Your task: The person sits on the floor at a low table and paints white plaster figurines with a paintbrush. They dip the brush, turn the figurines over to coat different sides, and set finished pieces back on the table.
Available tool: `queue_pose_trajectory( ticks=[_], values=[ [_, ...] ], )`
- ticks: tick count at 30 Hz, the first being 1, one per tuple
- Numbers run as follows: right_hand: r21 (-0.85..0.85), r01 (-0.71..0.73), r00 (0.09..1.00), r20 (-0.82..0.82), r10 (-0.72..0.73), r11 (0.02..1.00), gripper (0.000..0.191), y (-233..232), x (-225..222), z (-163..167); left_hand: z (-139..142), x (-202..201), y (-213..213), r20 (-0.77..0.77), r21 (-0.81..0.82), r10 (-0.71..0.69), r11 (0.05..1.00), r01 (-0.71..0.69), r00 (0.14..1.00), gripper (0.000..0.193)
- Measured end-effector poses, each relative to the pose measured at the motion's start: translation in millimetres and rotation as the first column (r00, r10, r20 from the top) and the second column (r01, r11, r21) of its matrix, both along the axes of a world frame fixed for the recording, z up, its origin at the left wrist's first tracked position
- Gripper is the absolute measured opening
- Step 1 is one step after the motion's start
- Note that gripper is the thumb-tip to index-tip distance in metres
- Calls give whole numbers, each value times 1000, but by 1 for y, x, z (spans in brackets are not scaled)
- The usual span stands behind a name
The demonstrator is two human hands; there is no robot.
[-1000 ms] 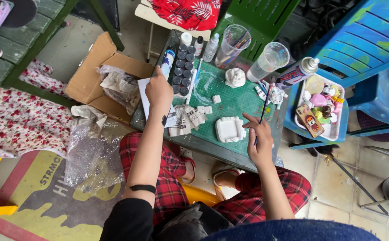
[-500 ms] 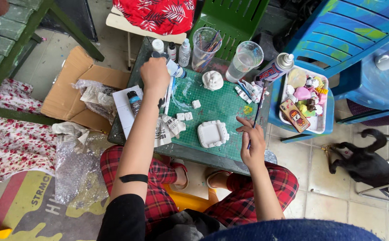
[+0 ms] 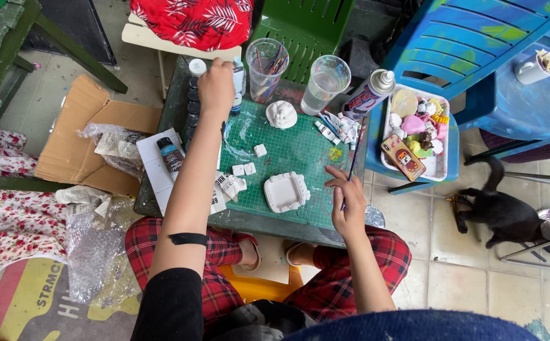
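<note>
My left hand (image 3: 217, 85) grips a small paint bottle (image 3: 239, 82) at upper center; my right hand (image 3: 348, 205) pinches a thin paintbrush (image 3: 352, 165) beside the white plaster frame (image 3: 286, 191).

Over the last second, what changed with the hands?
The left hand reached farther up the mat's left side, to the row of dark paint bottles, fingers closed around one end. The right hand stayed at the green mat's right edge holding a thin brush. The white mold didn't move.

A small dark table (image 3: 180, 120) carries a green cutting mat (image 3: 300, 158) and 2 clear cups (image 3: 325, 82).
</note>
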State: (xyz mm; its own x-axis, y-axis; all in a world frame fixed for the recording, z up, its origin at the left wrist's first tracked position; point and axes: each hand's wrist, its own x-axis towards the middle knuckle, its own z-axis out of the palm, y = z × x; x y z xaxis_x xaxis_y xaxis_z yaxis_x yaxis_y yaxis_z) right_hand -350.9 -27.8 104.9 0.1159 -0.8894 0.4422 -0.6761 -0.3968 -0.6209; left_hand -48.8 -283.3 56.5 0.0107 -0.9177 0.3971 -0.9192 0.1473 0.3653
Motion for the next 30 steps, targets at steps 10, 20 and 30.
queue_pose_trajectory(
  ticks=[10, 20, 30],
  values=[
    [-39, -35, 999, 20, 35, 999, 14, 0, 9, 1, -9, 40, 65, -398, -1, 26, 1000, -29, 917, 38],
    [-9, -83, 996, 17, 83, 997, 15, -3, 27, -7, -37, 104, 182, -26, 283, 342, 904, -321, 939, 58],
    [-35, -66, 990, -125, 61, 997, 3, -32, 40, -22, -45, 100, 187, -196, 595, 527, 734, -327, 827, 104]
  ],
)
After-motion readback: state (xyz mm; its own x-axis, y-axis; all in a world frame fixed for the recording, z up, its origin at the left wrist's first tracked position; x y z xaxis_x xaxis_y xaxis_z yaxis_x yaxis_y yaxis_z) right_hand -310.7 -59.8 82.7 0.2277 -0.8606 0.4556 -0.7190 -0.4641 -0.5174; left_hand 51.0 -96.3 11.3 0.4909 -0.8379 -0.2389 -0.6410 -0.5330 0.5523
